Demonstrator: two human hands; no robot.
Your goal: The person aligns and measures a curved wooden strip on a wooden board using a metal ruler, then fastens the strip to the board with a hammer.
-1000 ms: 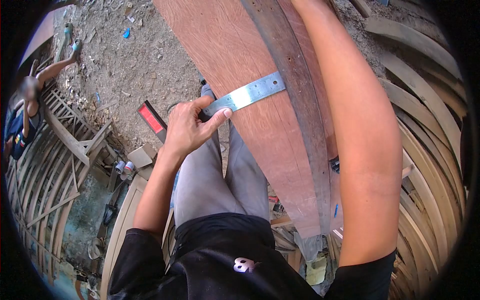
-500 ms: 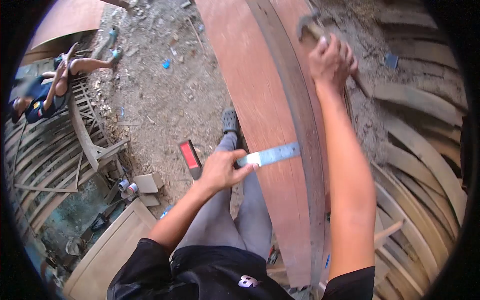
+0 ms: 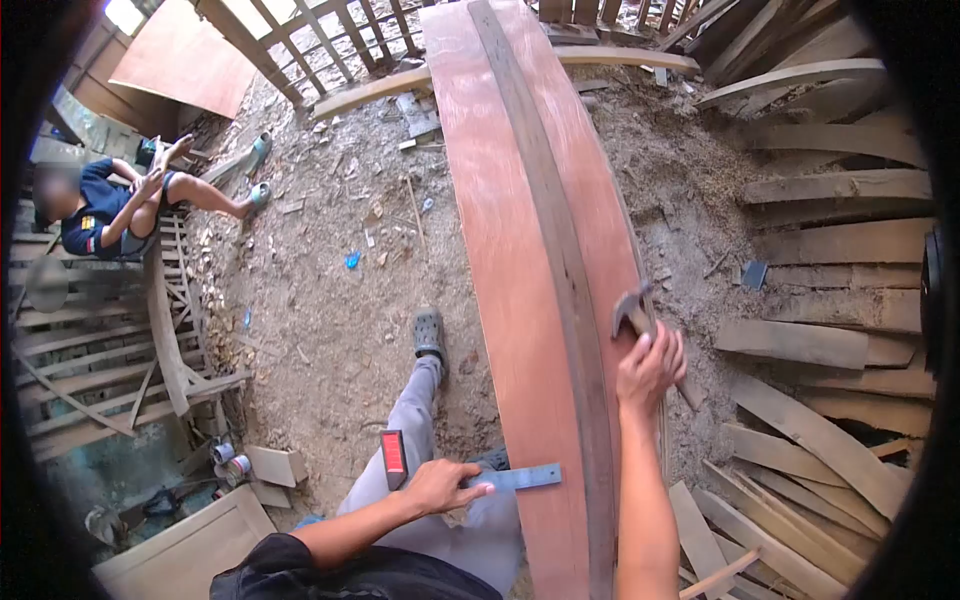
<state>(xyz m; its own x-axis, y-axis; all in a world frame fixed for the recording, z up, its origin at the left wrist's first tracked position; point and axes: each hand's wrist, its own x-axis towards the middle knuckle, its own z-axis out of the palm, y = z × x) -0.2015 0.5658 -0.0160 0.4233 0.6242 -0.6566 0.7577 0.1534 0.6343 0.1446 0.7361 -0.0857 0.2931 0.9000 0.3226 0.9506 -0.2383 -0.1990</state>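
My left hand [image 3: 440,487] is closed around a try square; its metal blade [image 3: 525,478] reaches onto the plywood sheet and its red and black stock [image 3: 392,458] sticks out on the other side of the hand. Between the two, the fingers hide the middle. My right hand [image 3: 651,368] grips a claw hammer [image 3: 633,308] by its wooden handle, just behind the head, over the sheet's right edge. Beneath both tools lies the long reddish plywood sheet [image 3: 510,300], with a dark wooden strip [image 3: 565,270] running along its length.
Curved boards [image 3: 830,340] are stacked along the right side. At the left, a person [image 3: 110,210] sits by a slatted wooden frame [image 3: 165,330]. Cans [image 3: 238,466] and a panel [image 3: 190,545] stand lower left. Wood chips cover the ground [image 3: 330,280].
The view has tilted up and now takes in more of the far ground. My right hand has brought the hammer nearer to me, and the square's blade has pulled back from the dark strip.
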